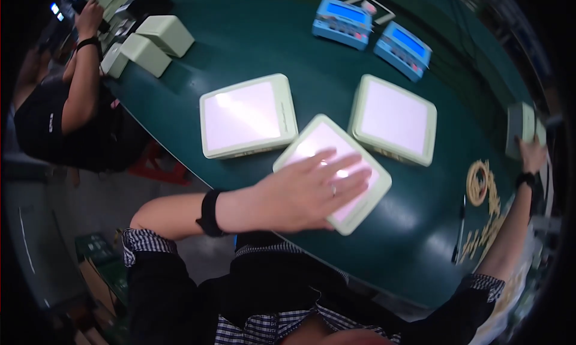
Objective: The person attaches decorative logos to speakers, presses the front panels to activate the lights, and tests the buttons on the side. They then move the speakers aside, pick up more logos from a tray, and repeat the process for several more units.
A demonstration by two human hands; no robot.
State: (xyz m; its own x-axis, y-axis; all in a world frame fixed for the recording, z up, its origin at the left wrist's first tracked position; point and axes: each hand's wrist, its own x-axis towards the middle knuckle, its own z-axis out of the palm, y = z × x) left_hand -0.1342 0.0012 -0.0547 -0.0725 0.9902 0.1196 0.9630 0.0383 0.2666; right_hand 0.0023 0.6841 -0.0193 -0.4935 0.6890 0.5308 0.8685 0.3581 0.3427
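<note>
My left hand (294,192) lies across the pale-green box-shaped device (315,138) nearest me, its fingers stretched and spread over the lit pinkish-white panel. That device sits at a slant to the two others. A similar device (243,117) with a lit panel lies to its left, another (396,117) to its right. Far out at the right rim, my right hand (532,156) is closed on the lower end of a pale-green box (522,126). Its thumb and some fingertips are hard to make out there.
Two blue instruments with lit screens (342,22) (403,50) stand at the back. A cream-coloured coil (477,183), scattered short cream pieces (480,240) and a pen (461,228) lie at the right. A co-worker's arm (84,87) is beside pale-green boxes (165,36) at the far left.
</note>
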